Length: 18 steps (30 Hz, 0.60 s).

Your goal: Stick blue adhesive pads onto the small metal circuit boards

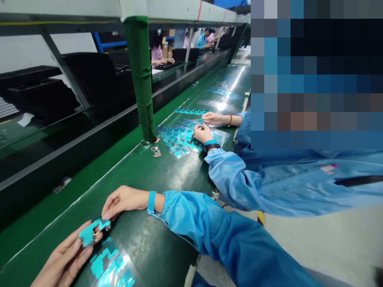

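left hand [64,257] | pinches teal-filmed circuit board [89,235] | right hand [125,200] just beside

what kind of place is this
Probably an electronics assembly line in a factory. The person holds a small circuit board over a long green workbench, beside a sheet of turquoise pieces, wearing a blue smock and a wrist strap.

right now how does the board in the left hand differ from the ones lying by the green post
The circuit board is held up in the left hand, while the boards by the green post lie flat on the green belt. The held circuit board carries teal film pieces; the boards on the belt show bare grey metal, with no teal visible. It is single; they are a pair, lying close together. Both appear to be small boards with irregular outlines.
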{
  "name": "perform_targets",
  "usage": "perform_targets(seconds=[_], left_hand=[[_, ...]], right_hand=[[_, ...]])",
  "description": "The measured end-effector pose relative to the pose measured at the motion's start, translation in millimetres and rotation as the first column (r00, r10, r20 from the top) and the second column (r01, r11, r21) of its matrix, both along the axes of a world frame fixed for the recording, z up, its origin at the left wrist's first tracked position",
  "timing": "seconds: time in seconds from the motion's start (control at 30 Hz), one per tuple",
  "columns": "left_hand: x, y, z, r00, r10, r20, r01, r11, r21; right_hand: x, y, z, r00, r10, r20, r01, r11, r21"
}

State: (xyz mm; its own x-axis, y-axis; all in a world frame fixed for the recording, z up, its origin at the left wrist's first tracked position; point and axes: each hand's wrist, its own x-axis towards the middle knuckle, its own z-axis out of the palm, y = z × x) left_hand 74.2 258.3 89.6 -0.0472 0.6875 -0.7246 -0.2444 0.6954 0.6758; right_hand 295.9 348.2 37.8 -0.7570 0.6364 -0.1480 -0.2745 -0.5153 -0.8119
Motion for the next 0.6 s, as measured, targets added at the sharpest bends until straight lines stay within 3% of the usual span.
perform_targets(seconds=[0.13, 0.43, 0.6], left_hand=[[7, -2, 6.0, 1.000, -0.001, -0.001, 0.001, 0.999, 0.041], [6, -5, 3.3, 0.997, -0.079, 0.014, 0.077, 0.992, 0.102], [5, -9, 0.7, 0.973, -0.137, 0.187, 0.108, 0.982, 0.154]], right_hand=[[1, -3, 0.8, 1.000, -0.003, 0.016, 0.003, 1.000, 0.016], [4, -7, 3.8, 0.993, -0.062, 0.096, 0.054, 0.995, 0.084], [8, -15, 6.2, 0.988, -0.086, 0.129, 0.069, 0.989, 0.134]])
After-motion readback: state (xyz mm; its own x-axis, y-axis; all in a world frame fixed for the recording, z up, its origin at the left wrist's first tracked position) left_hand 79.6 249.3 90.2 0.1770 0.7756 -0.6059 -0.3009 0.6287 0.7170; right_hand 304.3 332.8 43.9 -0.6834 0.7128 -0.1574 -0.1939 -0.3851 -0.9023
